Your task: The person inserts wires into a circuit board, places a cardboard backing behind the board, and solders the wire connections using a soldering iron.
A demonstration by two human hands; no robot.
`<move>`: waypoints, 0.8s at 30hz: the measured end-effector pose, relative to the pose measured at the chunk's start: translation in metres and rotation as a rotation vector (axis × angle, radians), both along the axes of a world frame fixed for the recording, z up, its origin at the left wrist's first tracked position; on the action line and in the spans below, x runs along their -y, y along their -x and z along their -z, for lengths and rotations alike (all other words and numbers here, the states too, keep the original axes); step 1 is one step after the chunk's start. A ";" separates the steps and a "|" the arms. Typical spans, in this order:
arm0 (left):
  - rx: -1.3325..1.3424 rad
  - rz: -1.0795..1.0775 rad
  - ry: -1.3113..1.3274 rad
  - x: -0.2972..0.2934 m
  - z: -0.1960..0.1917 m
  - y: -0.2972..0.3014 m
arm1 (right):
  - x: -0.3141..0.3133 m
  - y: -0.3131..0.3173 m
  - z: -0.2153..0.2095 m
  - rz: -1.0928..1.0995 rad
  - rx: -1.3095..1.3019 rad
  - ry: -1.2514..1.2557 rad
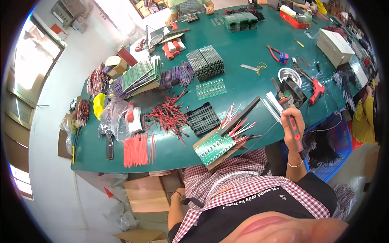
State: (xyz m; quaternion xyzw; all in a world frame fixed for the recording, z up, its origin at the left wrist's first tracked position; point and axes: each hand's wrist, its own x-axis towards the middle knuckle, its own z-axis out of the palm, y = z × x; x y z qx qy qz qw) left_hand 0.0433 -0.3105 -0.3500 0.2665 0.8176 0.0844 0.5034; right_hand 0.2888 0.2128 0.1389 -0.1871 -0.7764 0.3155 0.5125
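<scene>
My right hand is raised at the table's right front edge, closed around the red-and-black handle of a soldering iron. The iron points up and away, its tip near a black stand and a silver metal bowl. White strips lie just left of this hand. Low beside the apron is my left hand, below the table edge, its fingers hidden. Before me a green circuit board panel rests on a brown board, with red and white wires and a dark bar at its far side.
Red wires, a black tray, stacked circuit boards and purple wire bundles cover the left and middle. Scissors, pliers and a red glue gun lie at right. Another person sits across the table.
</scene>
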 end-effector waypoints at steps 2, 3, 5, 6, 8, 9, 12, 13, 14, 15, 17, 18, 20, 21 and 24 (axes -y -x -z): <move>-0.254 0.431 0.030 -0.024 -0.037 0.021 | 0.012 0.009 0.007 -0.019 -0.008 0.013; -0.286 0.322 0.032 -0.059 -0.092 0.029 | 0.021 0.009 0.007 -0.011 0.008 -0.001; -0.308 0.255 0.080 -0.084 -0.210 0.025 | 0.033 0.017 0.005 -0.084 0.018 0.009; -0.144 0.359 0.050 -0.129 -0.294 0.034 | 0.039 0.015 0.006 -0.028 0.014 0.016; -0.055 0.170 -0.415 -0.154 -0.397 0.019 | 0.056 0.021 0.005 -0.090 0.048 0.060; 0.022 0.095 -0.656 -0.164 -0.423 0.014 | 0.065 0.027 0.008 -0.113 0.064 0.080; -0.057 0.155 -1.212 -0.213 -0.448 0.012 | 0.095 0.048 0.003 -0.182 0.108 0.050; -0.105 0.103 -1.257 -0.233 -0.441 0.007 | 0.104 0.058 -0.001 -0.193 0.144 0.031; 0.074 0.028 -1.238 -0.251 -0.435 0.001 | 0.110 0.069 -0.001 -0.186 0.146 0.032; 0.284 -0.038 -1.293 -0.266 -0.423 -0.005 | 0.113 0.079 0.003 -0.204 0.156 -0.044; 0.643 -0.051 -1.253 -0.280 -0.415 -0.006 | 0.125 0.091 -0.004 -0.232 0.214 -0.088; 0.881 -0.088 -1.167 -0.283 -0.408 -0.004 | 0.130 0.094 -0.004 -0.223 0.215 -0.088; 0.726 -0.090 -1.155 -0.277 -0.409 -0.002 | 0.135 0.095 -0.002 -0.187 0.266 -0.089; 0.566 -0.097 -1.142 -0.274 -0.411 0.000 | 0.138 0.095 -0.005 -0.172 0.279 -0.066; 0.397 -0.056 -1.174 -0.267 -0.420 0.009 | 0.145 0.094 -0.004 -0.169 0.321 0.016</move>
